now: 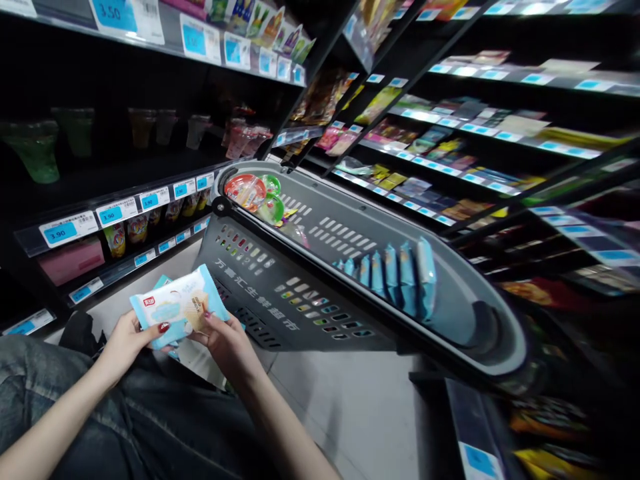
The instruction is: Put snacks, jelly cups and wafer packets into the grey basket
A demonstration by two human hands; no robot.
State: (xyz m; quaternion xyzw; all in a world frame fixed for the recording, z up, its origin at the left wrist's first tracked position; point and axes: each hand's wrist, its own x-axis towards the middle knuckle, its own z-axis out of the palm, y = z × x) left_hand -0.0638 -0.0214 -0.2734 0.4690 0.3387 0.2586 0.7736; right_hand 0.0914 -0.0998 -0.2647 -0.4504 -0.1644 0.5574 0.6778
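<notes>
A light-blue and white snack packet [173, 303], printed with a wafer picture, is held in front of my lap. My left hand [131, 339] grips its lower left side, thumb on top. On the lower right side, my right hand [225, 333] pinches it with the thumb over the front. More blue packaging shows partly behind and below this packet, mostly hidden. Just beyond my hands stands a grey shopping basket [350, 230]. Inside it, a row of blue packets [393, 277] stands upright along the near side, and round red and green lidded containers [255, 193] sit at the far left end.
On the left, a black shelf with price tags [113, 212] carries cups of drink or jelly [37, 150] and small pouches. Blurred shelves of packaged goods [450, 147] run along the right. Below the basket lies a pale floor [360, 400].
</notes>
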